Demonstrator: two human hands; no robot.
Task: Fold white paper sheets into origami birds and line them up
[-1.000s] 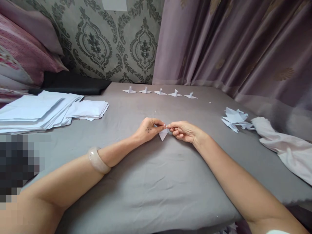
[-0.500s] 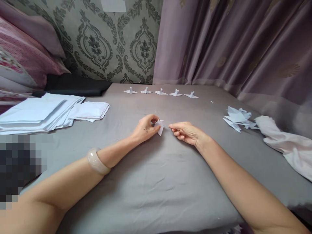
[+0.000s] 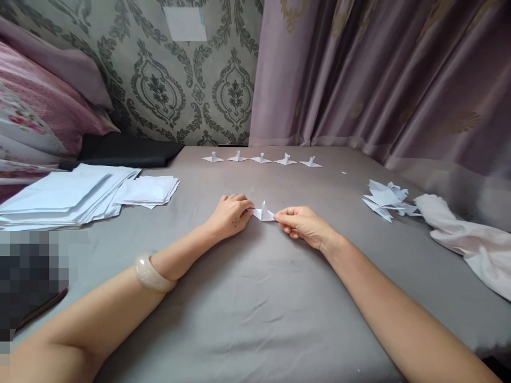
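A small white folded paper crane [image 3: 264, 214] is held just over the grey cloth in front of me, its wings spread to either side and a narrow point sticking up. My left hand [image 3: 232, 215], with a pale bangle on the wrist, pinches the crane's left wing. The tip of the right wing is between the thumb and fingers of my right hand [image 3: 304, 226]. Toward the back, several similar paper cranes [image 3: 262, 158] stand in a row with wings spread. A heap of folded cranes [image 3: 387, 197] lies to the right.
Stacks of large white paper [image 3: 51, 194] and smaller sheets [image 3: 147, 190] lie on the left, near a black cloth [image 3: 128, 150]. A pale crumpled cloth [image 3: 471, 234] rests at the right. Patterned wall and purple curtain [image 3: 319, 74] border the grey-covered surface [image 3: 255, 308].
My right hand has moved in and taken hold of the crane's right wing. The crane has turned, and its wings now spread sideways. My left hand has shifted slightly left.
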